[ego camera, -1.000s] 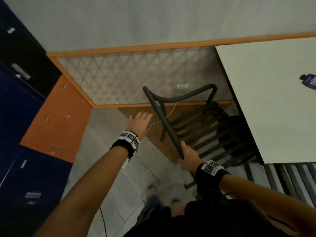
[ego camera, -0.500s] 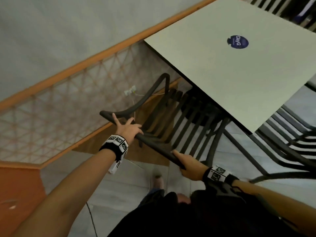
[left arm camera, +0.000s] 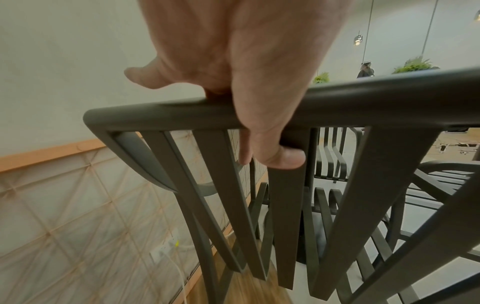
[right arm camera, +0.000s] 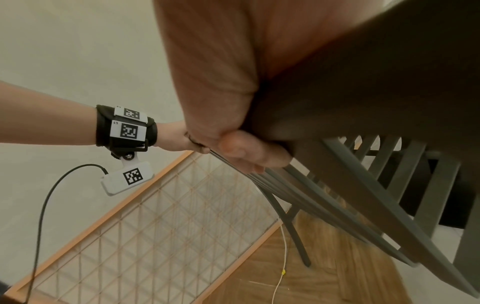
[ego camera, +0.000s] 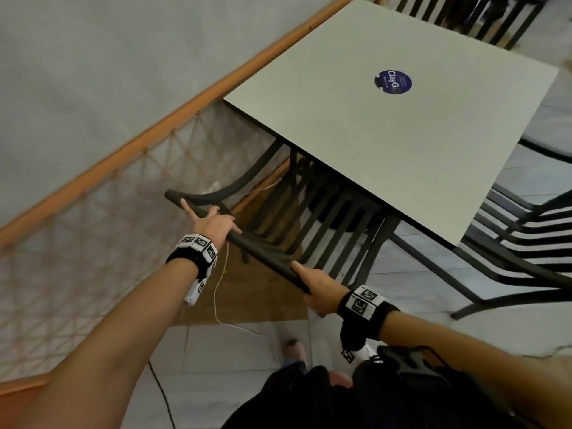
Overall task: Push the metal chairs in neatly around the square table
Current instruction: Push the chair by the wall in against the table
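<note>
Both hands grasp the top rail of one chair's back: the left hand (ego camera: 214,224) curls its fingers over the rail near the rounded corner, thumb tucked beneath and the little finger pointing out along the bar, while the right hand (ego camera: 317,287) wraps the same rail at its nearer end, thumb laid along the top. The metal chair (ego camera: 312,218) is dark grey, with flat vertical slats fanning down from the rail, a curved armrest and a slatted seat; its seat sits partly under the near edge of the square table (ego camera: 402,144), with the back still outside the edge. Half a second ago the seat lay more exposed and the table corner stood farther off; the chair has since slid deeper beneath the tabletop, and the left hand has closed more fully over the rail. The tabletop is pale and plain, with a round blue sticker (ego camera: 393,82) near its middle. A second slatted chair (ego camera: 523,236) stands at the table's right side. To the left runs a wood-framed lattice panel (ego camera: 123,230) below a light wall, and a thin white cord (ego camera: 218,292) trails over wood and tile flooring.
</note>
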